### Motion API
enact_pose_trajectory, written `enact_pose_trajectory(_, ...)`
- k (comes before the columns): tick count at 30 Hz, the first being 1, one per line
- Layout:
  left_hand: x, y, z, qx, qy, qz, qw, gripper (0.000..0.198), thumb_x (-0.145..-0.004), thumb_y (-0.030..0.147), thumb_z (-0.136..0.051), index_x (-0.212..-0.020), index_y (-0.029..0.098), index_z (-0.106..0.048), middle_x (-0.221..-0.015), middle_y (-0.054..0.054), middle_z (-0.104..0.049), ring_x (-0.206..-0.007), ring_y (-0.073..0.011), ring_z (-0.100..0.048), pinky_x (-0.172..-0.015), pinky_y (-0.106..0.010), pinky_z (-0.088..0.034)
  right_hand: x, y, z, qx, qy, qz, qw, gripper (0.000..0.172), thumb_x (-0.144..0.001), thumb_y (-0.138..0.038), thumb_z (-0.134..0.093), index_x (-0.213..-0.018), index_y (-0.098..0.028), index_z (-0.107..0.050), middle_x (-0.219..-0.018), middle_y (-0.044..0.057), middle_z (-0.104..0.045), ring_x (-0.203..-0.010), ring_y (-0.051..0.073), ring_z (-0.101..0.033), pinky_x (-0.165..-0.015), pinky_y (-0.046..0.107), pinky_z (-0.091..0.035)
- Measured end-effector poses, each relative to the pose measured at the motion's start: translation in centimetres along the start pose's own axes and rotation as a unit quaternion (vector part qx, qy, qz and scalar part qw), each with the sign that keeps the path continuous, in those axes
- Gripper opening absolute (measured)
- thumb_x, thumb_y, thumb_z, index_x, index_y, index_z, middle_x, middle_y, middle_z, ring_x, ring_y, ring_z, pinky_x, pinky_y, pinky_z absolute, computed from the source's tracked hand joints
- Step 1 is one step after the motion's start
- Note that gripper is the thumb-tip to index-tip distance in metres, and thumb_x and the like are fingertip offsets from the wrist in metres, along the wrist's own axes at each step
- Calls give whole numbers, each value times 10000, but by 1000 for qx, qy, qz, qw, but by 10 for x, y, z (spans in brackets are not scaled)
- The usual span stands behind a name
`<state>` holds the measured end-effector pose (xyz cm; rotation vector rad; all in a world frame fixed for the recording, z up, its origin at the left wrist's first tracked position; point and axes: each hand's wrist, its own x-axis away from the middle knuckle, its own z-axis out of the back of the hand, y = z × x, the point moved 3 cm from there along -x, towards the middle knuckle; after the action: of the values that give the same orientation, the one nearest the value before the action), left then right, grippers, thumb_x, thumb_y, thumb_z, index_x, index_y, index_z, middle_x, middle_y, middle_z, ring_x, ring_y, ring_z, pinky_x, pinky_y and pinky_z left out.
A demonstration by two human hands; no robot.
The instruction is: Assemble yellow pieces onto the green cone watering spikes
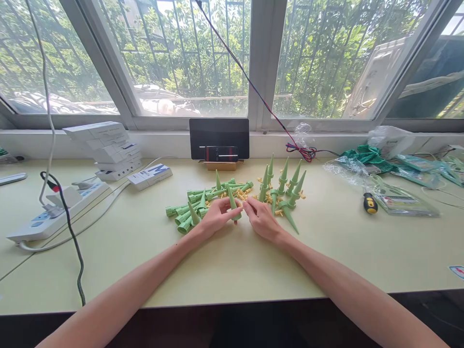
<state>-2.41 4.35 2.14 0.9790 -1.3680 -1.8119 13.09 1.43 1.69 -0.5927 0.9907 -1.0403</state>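
My left hand [216, 218] is closed round a green plastic watering spike [232, 199], its tip pointing up. Close against its right side, my right hand [263, 220] has its fingertips pinched together; whatever they hold is too small or hidden to make out. Small yellow plastic valves [243, 192] lie scattered just beyond both hands. To the left is a pile of green spikes [183, 212], some lying flat and some standing point up. On the right, several green spikes [283, 175] stand with yellow pieces at their sides, and one lies tilted toward me.
A tablet [219, 130] with a phone [222, 154] before it stands at the window. White boxes [112, 150] and a power strip [58, 212] with cables are at left. A yellow-black screwdriver [370, 203] and plastic-bagged items [402, 195] lie at right.
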Motion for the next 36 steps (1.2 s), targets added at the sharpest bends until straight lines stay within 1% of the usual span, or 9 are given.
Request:
enact_pose_trajectory(7,1,2,-3,-14,-5,-50,999,309,-839,448,-686,-927,152,-660,-945,-75,-642,-817,-179,-622,-661,-307,-594,-1,-2,0,-1,16,-9,1000,383,-980,-401,-371,-648,-218,-314,-597,-39,-360,-558,126,-333,-548,279,-244)
enact_pose_trajectory(13,3,0,-2,-96,8,-109,989,231,-888,388,-639,-945,164,-644,-955,-72,-670,-885,-189,-638,-793,-333,-569,-1,-1,-1,-7,17,-13,1000,399,-972,-416,-361,-630,-215,-314,-593,-34,-346,-566,126,-321,-553,283,-238)
enact_pose_trajectory(16,5,2,-3,-142,22,-137,980,188,-900,352,-620,-953,172,-632,-948,-66,-668,-907,-188,-632,-812,-336,-558,-2,0,-1,-16,16,-20,1000,408,-967,-415,-365,-620,-213,-292,-588,-36,-311,-565,124,-301,-548,285,-226)
enact_pose_trajectory(21,7,6,-4,-215,45,-182,958,150,-913,327,-587,-933,185,-631,-892,-57,-662,-830,-173,-617,-759,-316,-542,-2,1,-1,-63,-2,-50,997,406,-956,-422,-373,-615,-219,-288,-556,-42,-286,-540,122,-290,-528,282,-241)
enact_pose_trajectory(27,7,7,-5,-276,53,-235,931,78,-911,268,-581,-911,199,-616,-922,-62,-673,-855,-187,-625,-828,-346,-513,-2,3,-3,-101,-27,-98,990,427,-947,-422,-383,-575,-223,-318,-482,-44,-322,-483,120,-317,-505,283,-255)
enact_pose_trajectory(29,7,6,-5,-272,52,-230,933,79,-910,266,-584,-923,198,-620,-929,-64,-674,-863,-188,-624,-828,-346,-515,-1,4,-3,-98,-23,-98,990,422,-950,-417,-379,-581,-223,-316,-489,-43,-324,-488,122,-321,-508,283,-256)
enact_pose_trajectory(31,7,5,-5,-241,48,-208,947,103,-906,283,-596,-942,192,-630,-947,-70,-674,-886,-191,-627,-829,-345,-530,-1,3,-2,-76,-13,-77,994,415,-958,-421,-372,-597,-221,-325,-521,-37,-341,-514,127,-334,-523,283,-263)
enact_pose_trajectory(34,5,2,-5,-133,27,-149,979,168,-900,328,-620,-975,178,-632,-983,-74,-666,-885,-184,-632,-807,-341,-565,-1,-1,-1,-24,0,-34,999,405,-981,-424,-346,-634,-216,-364,-591,-24,-398,-565,136,-368,-552,281,-276)
enact_pose_trajectory(36,3,1,-4,-60,9,-100,993,215,-885,364,-647,-968,166,-637,-959,-66,-660,-826,-170,-632,-741,-327,-582,0,-2,-2,4,-2,-22,1000,388,-996,-414,-328,-666,-218,-384,-623,-20,-430,-580,140,-387,-560,280,-279)
